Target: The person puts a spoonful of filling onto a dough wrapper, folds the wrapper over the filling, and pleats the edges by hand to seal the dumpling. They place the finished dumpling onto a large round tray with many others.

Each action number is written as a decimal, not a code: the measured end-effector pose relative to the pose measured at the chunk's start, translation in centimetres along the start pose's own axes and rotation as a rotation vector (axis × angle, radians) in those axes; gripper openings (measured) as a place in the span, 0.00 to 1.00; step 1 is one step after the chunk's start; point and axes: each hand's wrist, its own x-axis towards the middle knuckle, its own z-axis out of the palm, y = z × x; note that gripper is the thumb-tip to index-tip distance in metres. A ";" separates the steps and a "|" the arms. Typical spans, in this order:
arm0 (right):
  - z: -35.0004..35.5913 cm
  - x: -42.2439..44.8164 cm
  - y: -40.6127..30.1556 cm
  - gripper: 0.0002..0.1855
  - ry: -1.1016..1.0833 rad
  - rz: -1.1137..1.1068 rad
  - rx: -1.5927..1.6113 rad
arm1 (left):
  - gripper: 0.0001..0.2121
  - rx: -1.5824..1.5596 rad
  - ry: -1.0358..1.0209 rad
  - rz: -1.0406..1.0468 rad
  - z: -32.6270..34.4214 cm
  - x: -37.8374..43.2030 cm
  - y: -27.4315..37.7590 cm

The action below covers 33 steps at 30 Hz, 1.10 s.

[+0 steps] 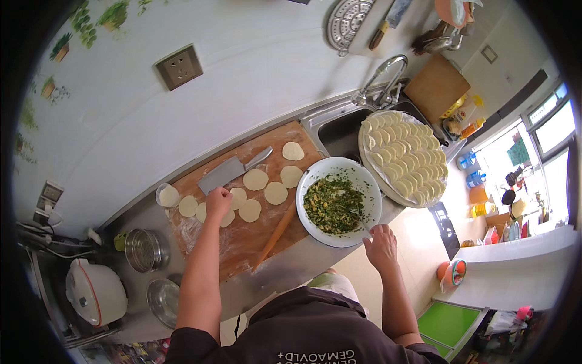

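My left hand [219, 199], fingers curled, is over the floured wooden board [245, 241], just below the cleaver [223, 174] and beside several round dough wrappers [275, 193]. Whether it pinches anything is hidden. At the right edge of a white bowl [338, 241] my right hand [382, 245] touches the handle end of a utensil that leans in the green and yellow chopped filling [334, 204]; its grip is not clear. A wooden rolling pin [277, 234] lies on the board, left of the bowl. Folded dumplings [404, 157] in rows cover a round tray [386, 189].
A sink [345, 132] with a curved faucet [386, 73] lies behind the bowl and tray. Metal bowls [146, 250] and a white rice cooker [96, 293] stand at the left. A small cup [166, 195] sits at the board's left corner. The wall rises behind the counter.
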 end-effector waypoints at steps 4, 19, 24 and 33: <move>1.0 0.5 1.3 0.13 -0.089 0.056 -0.015 | 0.10 -0.253 0.118 0.131 1.2 -0.4 -0.9; 0.9 2.5 0.8 0.08 -0.030 0.080 -0.157 | 0.18 -0.785 -0.057 -0.152 0.7 -1.7 0.9; 0.5 1.0 0.7 0.10 -0.034 0.141 -0.133 | 0.21 -1.724 0.028 -0.109 -1.2 -3.7 0.8; 2.4 0.4 -1.3 0.12 0.005 0.140 0.176 | 0.12 -2.125 -0.200 0.098 -4.7 -7.0 5.3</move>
